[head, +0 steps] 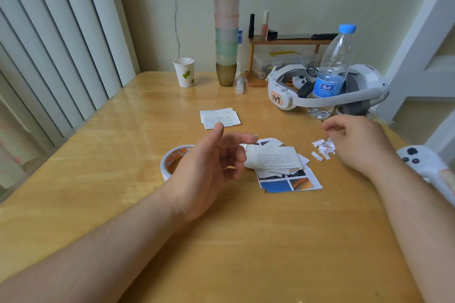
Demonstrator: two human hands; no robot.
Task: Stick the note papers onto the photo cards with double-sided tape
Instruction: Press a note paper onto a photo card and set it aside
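Note:
A pile of photo cards with blue and orange pictures lies mid-table, with printed note papers on top. More note papers lie in a small stack farther back. The roll of double-sided tape sits at the left, partly behind my left hand. That hand hovers with relaxed, half-curled fingers and holds nothing. My right hand hangs over a heap of small white backing scraps, fingers loosely bent; whether it pinches a scrap is hidden.
At the back of the wooden table stand a paper cup, a tall stack of coloured cups, a small shelf, a white headset and a water bottle. A white controller lies at the right edge.

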